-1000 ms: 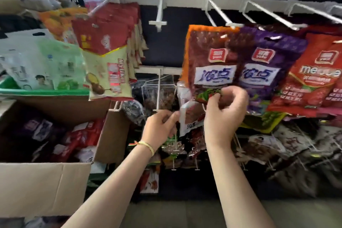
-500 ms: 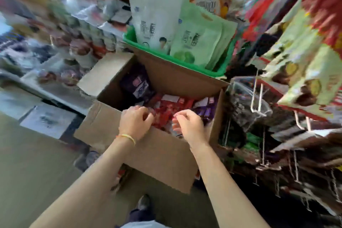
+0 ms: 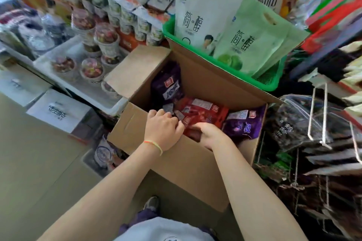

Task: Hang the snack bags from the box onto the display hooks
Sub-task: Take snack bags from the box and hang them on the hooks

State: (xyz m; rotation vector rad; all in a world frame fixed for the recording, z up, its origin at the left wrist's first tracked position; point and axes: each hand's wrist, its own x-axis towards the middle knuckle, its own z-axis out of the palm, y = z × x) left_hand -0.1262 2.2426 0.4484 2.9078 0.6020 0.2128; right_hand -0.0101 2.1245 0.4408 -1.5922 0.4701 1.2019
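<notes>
Reaching into the box point(image 3: 176, 164), both hands are at its near wall, and the step in hand looks to be picking the next snack bag. The left hand point(image 3: 163, 130) rests over the near rim, its fingers point(image 3: 177, 123) curled down onto the small packets at the near-left of the pile; whether they pinch one or only press on it I cannot tell. The right hand point(image 3: 210, 136) dips just inside the near wall, palm down, on the near edge of the red bags point(image 3: 203, 111); its fingertips are hidden, so its grip cannot be told either.

To do this well, I judge it best to take one bag only, by its top edge where the hang hole sits, so it comes out ready for a hook. The red bags lie mid-box on top, so one should lift free without digging. A purple bag point(image 3: 242, 125) lies at the right of the box, another point(image 3: 169, 86) leans on the far-left wall; both can wait.

Right of the box, a wire hook point(image 3: 321, 121) juts out over dark bags point(image 3: 291, 123); its tip could snag a sleeve or film on the way up. Behind the box, a green basket point(image 3: 215, 62) holds tall pouches.
</notes>
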